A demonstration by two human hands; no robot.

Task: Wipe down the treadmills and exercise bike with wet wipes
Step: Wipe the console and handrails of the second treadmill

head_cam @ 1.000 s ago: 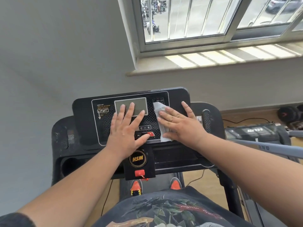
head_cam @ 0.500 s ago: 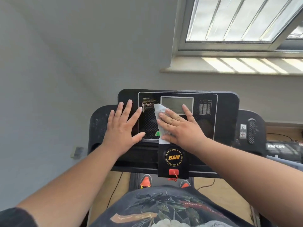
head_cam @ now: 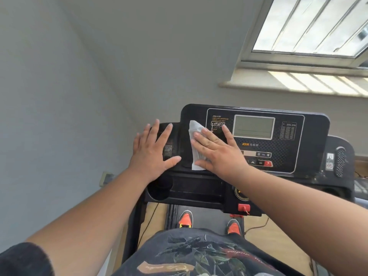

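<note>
Treadmill console (head_cam: 310, 140) ahead, below window sill (head_cam: 298, 86). Display (head_cam: 253, 127) at panel centre. Wet wipe (head_cam: 196, 144) on panel's left edge, under right hand (head_cam: 219, 154). Left hand (head_cam: 152, 154) flat on console's left wing, just beside wipe. Cup holder (head_cam: 159, 188) at near-left corner. Safety key (head_cam: 244, 207) on near edge, behind right forearm. Shoes (head_cam: 186, 219) on belt below.

The right hand (head_cam: 217, 154) hides most of the wet wipe (head_cam: 196, 144).

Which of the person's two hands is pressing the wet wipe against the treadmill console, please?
The right hand: its flat fingers pin the white wet wipe to the console. The left hand rests bare on the console's left wing.
</note>
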